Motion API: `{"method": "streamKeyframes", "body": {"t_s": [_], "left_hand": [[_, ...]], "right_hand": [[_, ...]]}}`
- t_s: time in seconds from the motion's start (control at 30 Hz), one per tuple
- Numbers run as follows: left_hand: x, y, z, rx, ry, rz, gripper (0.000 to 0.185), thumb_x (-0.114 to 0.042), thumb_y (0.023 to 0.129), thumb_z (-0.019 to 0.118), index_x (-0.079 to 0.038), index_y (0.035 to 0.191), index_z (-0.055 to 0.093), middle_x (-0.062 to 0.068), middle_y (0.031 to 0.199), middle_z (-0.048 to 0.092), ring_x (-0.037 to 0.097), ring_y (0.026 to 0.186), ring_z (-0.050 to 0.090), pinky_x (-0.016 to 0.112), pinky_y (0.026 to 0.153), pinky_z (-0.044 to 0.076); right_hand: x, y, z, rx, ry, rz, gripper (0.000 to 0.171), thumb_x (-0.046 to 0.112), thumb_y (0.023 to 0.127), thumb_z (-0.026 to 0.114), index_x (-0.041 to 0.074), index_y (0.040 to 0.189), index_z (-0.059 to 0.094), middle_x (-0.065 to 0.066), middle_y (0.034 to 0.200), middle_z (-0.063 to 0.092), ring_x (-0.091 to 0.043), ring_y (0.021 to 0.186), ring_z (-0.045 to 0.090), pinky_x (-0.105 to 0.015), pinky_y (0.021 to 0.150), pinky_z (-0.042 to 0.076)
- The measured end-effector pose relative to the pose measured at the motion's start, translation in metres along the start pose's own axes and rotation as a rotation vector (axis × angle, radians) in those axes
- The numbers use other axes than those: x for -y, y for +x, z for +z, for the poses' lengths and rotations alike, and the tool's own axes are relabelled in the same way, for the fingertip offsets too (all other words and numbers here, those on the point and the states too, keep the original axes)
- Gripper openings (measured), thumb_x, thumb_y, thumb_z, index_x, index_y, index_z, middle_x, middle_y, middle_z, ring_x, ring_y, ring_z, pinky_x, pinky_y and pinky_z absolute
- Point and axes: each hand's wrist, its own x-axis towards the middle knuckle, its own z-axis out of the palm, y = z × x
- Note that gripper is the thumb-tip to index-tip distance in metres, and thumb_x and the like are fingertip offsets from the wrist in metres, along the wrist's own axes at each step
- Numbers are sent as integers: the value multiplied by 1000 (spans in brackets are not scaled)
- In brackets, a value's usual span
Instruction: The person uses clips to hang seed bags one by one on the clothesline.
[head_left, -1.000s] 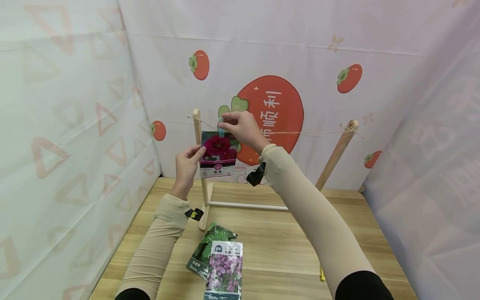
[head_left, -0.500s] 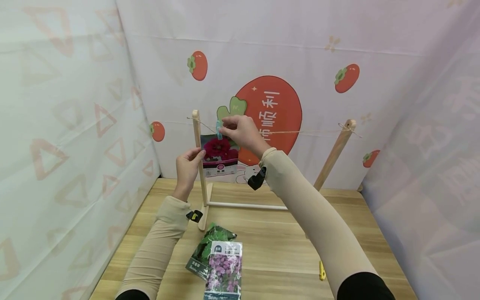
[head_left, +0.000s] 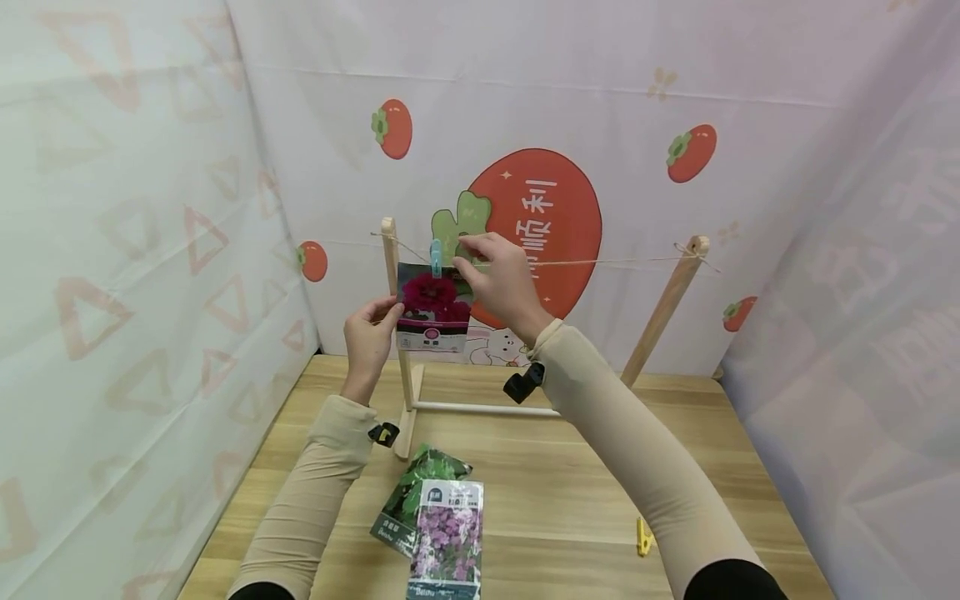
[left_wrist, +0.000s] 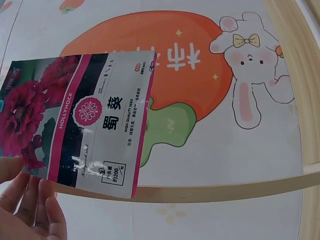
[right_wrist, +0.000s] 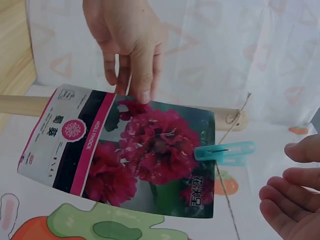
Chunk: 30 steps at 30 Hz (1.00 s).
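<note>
Left of the head view's centre, a hollyhock seed packet [head_left: 434, 307] hangs from a string [head_left: 600, 263] stretched between the two posts of a wooden rack [head_left: 392, 317], pinned there by a light blue clothespin [head_left: 436, 257] at its top edge. The left hand [head_left: 370, 337] pinches the packet's lower left side, thumb and fingers closed on the edge, so the packet sits just right of that grip. The right hand [head_left: 501, 279] is just right of the clothespin, level with the string; in the right wrist view its fingers [right_wrist: 285, 200] are loosely curled and apart from the pin [right_wrist: 225, 152], holding nothing. Lower centre of the head view, two more seed packets [head_left: 435, 525] lie overlapping on the table [head_left: 555, 492], and a yellow clothespin [head_left: 642, 536] lies at lower right.
</note>
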Motion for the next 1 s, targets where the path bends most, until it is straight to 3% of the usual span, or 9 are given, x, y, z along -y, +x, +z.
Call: {"method": "streamKeyframes", "body": {"t_s": [0.17, 0.6, 0.8, 0.9, 1.0], "left_hand": [[2, -1, -2, -10, -10, 9, 25, -19, 92, 69, -1, 108, 73, 21, 104, 72, -1, 79, 59, 9, 66, 46], [3, -10, -5, 49, 11, -15, 29, -21, 93, 67, 1, 112, 70, 22, 108, 71, -5, 77, 61, 6, 68, 47], [4, -17, -6, 77, 88, 18, 30, -23, 97, 61, 1, 113, 70, 20, 106, 72, 21, 89, 68, 6, 69, 46], [5, -21, -7, 87, 130, 24, 31, -23, 98, 59, 1, 114, 70, 20, 107, 72, 27, 91, 68, 16, 73, 49], [7, -23, -7, 114, 156, 13, 34, -26, 99, 58, 1, 117, 68, 20, 111, 71, 31, 100, 67, 33, 86, 53]], "right_hand": [[0, -8, -6, 20, 37, 3, 29, 13, 93, 66, 0, 119, 68, -16, 111, 68, -28, 102, 64, -36, 89, 55], [-25, -43, -11, 43, 69, 28, 34, 16, 91, 69, -1, 121, 66, -16, 112, 69, -26, 102, 64, -40, 88, 55], [-41, -59, -11, 92, 46, -17, 41, 20, 91, 70, 2, 127, 63, -16, 122, 66, -28, 115, 61, -46, 98, 51], [-48, -66, -9, 114, -5, -15, 46, 24, 91, 70, 3, 130, 61, -16, 127, 64, -29, 120, 58, -48, 100, 49], [-53, -74, -7, 143, -42, -2, 51, 28, 91, 70, 4, 134, 58, -15, 130, 61, -29, 123, 55, -49, 101, 48]]}}
